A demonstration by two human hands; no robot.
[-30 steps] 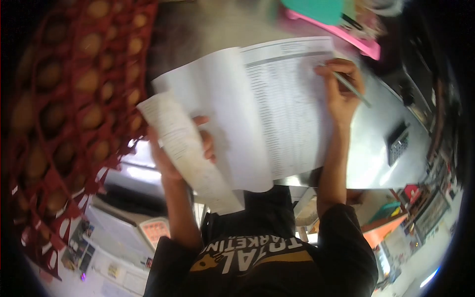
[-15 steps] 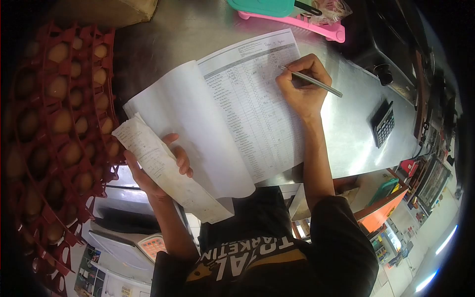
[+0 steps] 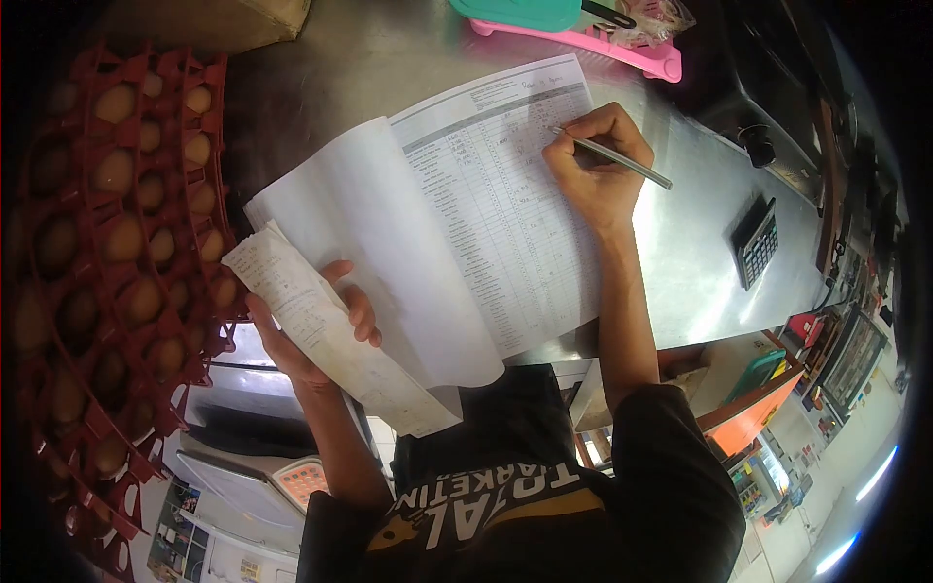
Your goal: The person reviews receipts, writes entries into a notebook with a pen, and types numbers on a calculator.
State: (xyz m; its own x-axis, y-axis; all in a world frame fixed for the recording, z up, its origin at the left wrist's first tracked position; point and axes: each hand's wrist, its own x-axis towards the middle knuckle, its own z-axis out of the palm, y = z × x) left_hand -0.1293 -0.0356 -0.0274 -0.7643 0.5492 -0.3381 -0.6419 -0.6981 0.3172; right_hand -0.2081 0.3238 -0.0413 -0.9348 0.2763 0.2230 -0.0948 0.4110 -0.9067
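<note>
My right hand (image 3: 604, 167) is closed around a grey pen (image 3: 627, 162), its tip on or just above a printed table sheet (image 3: 496, 214) with handwritten entries. Folded back to the left of that sheet lies a blank white page (image 3: 389, 253). My left hand (image 3: 292, 340) grips a long stack of paper slips (image 3: 321, 321) covered in handwriting, thumb on one side and fingertips on the other. The slips overlap the lower left of the folded page.
Red trays of eggs (image 3: 121, 243) are stacked at the left. On the metal table (image 3: 714, 262) are a calculator (image 3: 756, 243) at the right and a pink stand (image 3: 583, 44) with a teal item (image 3: 525, 12) at the back. A scale with orange keys (image 3: 299, 480) is at lower left.
Almost nothing differs. The view has shifted very slightly; both hands keep their holds on the pen and the paper slips.
</note>
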